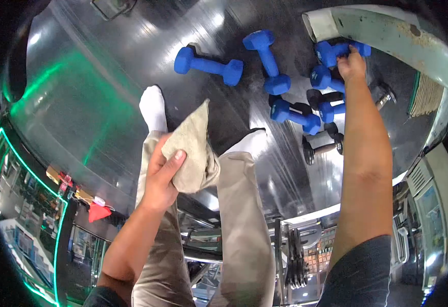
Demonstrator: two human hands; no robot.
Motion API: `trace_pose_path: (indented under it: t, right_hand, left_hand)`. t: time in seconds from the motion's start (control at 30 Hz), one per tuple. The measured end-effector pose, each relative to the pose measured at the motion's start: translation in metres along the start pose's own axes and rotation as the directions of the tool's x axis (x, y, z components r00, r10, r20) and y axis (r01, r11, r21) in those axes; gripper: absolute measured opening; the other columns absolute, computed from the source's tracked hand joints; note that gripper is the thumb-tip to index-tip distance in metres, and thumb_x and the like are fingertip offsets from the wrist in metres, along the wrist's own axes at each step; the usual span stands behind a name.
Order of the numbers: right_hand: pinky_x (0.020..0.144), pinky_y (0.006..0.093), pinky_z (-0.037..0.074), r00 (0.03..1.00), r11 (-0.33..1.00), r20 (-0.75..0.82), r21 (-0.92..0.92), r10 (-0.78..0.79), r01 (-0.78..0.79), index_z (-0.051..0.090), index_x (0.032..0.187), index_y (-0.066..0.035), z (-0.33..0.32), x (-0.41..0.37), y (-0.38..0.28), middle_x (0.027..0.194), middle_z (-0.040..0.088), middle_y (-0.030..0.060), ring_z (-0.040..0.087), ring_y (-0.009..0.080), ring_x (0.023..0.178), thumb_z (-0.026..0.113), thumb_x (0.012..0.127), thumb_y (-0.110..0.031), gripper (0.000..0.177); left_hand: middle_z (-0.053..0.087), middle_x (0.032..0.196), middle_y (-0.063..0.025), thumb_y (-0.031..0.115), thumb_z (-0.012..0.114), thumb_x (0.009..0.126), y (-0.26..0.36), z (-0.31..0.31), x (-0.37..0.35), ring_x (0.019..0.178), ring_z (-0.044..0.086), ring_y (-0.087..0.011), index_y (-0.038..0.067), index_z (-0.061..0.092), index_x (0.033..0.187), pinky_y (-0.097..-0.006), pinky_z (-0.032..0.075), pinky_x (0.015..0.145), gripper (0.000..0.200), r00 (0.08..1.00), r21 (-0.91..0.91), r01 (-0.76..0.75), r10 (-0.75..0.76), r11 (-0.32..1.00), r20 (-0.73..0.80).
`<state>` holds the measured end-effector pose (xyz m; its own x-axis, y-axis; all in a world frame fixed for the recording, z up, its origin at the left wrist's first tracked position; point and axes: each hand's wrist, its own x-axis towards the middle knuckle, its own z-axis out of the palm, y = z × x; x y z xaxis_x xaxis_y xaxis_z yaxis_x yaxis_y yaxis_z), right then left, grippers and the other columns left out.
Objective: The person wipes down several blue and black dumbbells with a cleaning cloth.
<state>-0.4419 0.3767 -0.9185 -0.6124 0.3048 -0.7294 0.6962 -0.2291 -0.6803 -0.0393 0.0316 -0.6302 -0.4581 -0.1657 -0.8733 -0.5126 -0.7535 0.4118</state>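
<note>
My left hand (161, 176) is closed on a folded beige cloth (190, 148), thumb on top, held above the floor between my legs. At the upper right my right hand (353, 64) reaches out, its fingers closed round the handle of a blue dumbbell (327, 54); the fingertips are partly hidden. Just below it lies a second blue dumbbell (320, 78), partly covered by my forearm. A further blue dumbbell (295, 116) rests nearer to me. Left of the group are one blue dumbbell (207, 65) lying crosswise and another (268, 61) lying lengthwise.
A curved, worn pale-green panel (393, 33) stands behind the right-hand dumbbells. Black-and-metal dumbbells (324, 147) lie close to my right forearm. My white-socked feet (153, 108) rest on the dark, shiny floor (96, 77). A ribbed beige item (427, 96) sits at right.
</note>
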Motion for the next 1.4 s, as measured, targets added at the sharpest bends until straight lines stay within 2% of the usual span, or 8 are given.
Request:
trace_pose_path:
  t: [0.07,0.2,0.37,0.6,0.93,1.07,1.2,1.4]
  right_hand:
    - [0.116,0.0641,0.035,0.999,0.997,-0.027,0.067,-0.024,0.026,0.053,0.137,-0.001,0.017,-0.035,-0.013,0.141,0.058,0.0182,0.056,0.0419,0.128,0.049,0.104,-0.011,0.034]
    - [0.097,0.0586,0.05,0.986,0.948,0.106,0.279,0.128,-0.153,0.056,0.11,0.004,-0.01,-0.042,-0.02,0.102,0.061,0.018,0.061,0.035,0.092,0.05,0.092,-0.008,0.023]
    - [0.09,0.0521,0.051,0.946,0.973,0.313,0.18,0.08,-0.142,0.057,0.093,0.001,-0.043,-0.165,-0.026,0.089,0.06,0.0159,0.06,0.0334,0.086,0.057,0.088,-0.015,0.016]
    - [0.07,0.0382,0.05,0.969,0.968,0.087,0.076,0.231,-0.237,0.056,0.086,-0.011,-0.109,-0.46,-0.039,0.076,0.055,0.0041,0.056,0.0195,0.072,0.065,0.097,-0.027,0.021]
    - [0.069,0.0322,0.051,0.956,0.99,0.276,-0.124,0.1,-0.068,0.062,0.099,-0.003,-0.136,-0.912,-0.247,0.077,0.064,0.0054,0.062,0.0168,0.07,0.065,0.098,-0.015,0.012]
    - [0.07,0.0299,0.05,0.95,0.944,0.3,-0.279,-0.087,0.174,0.066,0.103,-0.003,-0.131,-0.999,-0.292,0.079,0.066,0.004,0.062,0.014,0.072,0.067,0.097,-0.012,0.011]
    - [0.081,0.0331,0.056,0.815,0.818,0.383,-0.211,-0.434,0.535,0.073,0.105,-0.003,-0.091,-1.073,-0.375,0.094,0.075,0.0053,0.07,0.0154,0.086,0.078,0.088,-0.011,0.019]
    - [0.092,0.0341,0.055,0.551,0.587,0.487,-0.093,-0.678,0.804,0.064,0.124,-0.003,-0.057,-1.15,-0.442,0.111,0.073,0.0073,0.07,0.0178,0.103,0.081,0.086,-0.006,0.042]
  left_hand:
    - [0.066,0.124,-0.0079,0.016,0.061,0.104,-0.004,-0.002,-0.011,0.115,0.064,-0.0165,0.003,0.051,0.14,-0.0339,0.051,0.1,0.04,0.999,0.005,0.032,-0.032,0.999,-0.003]
    - [0.065,0.124,-0.0089,0.019,0.061,0.103,-0.001,-0.013,-0.037,0.115,0.064,-0.0183,0.003,0.051,0.139,-0.0357,0.052,0.1,0.041,0.994,0.035,0.096,-0.097,0.995,0.046]
    - [0.064,0.127,-0.0088,0.022,0.064,0.102,0.018,0.004,-0.076,0.119,0.062,-0.019,0.006,0.05,0.141,-0.0368,0.05,0.103,0.044,0.979,0.061,0.191,-0.195,0.98,0.061]
    - [0.062,0.13,-0.0067,0.022,0.068,0.099,0.084,0.029,-0.208,0.123,0.059,-0.0199,0.006,0.048,0.144,-0.0379,0.048,0.105,0.052,0.929,0.07,0.351,-0.357,0.934,0.103]
    - [0.055,0.149,-0.0147,0.027,0.057,0.101,0.257,0.05,-0.482,0.135,0.056,-0.0309,0.001,0.038,0.156,-0.0484,0.044,0.114,0.064,0.899,0.026,0.255,-0.246,0.967,0.363]
    - [0.056,0.147,-0.0141,0.03,0.062,0.103,0.328,0.106,-0.589,0.134,0.057,-0.0283,0.0,0.037,0.156,-0.0444,0.048,0.112,0.066,0.85,0.11,0.015,-0.07,0.994,0.522]
    - [0.063,0.134,-0.0114,0.034,0.072,0.099,0.381,0.139,-0.643,0.123,0.063,-0.022,0.002,0.046,0.148,-0.0381,0.051,0.106,0.064,0.611,0.033,-0.214,0.107,0.976,0.784]
    - [0.053,0.141,-0.0102,0.037,0.068,0.102,0.428,0.22,-0.721,0.126,0.055,-0.0227,0.007,0.049,0.139,-0.0377,0.044,0.107,0.051,0.256,0.072,-0.859,0.303,0.508,0.918]
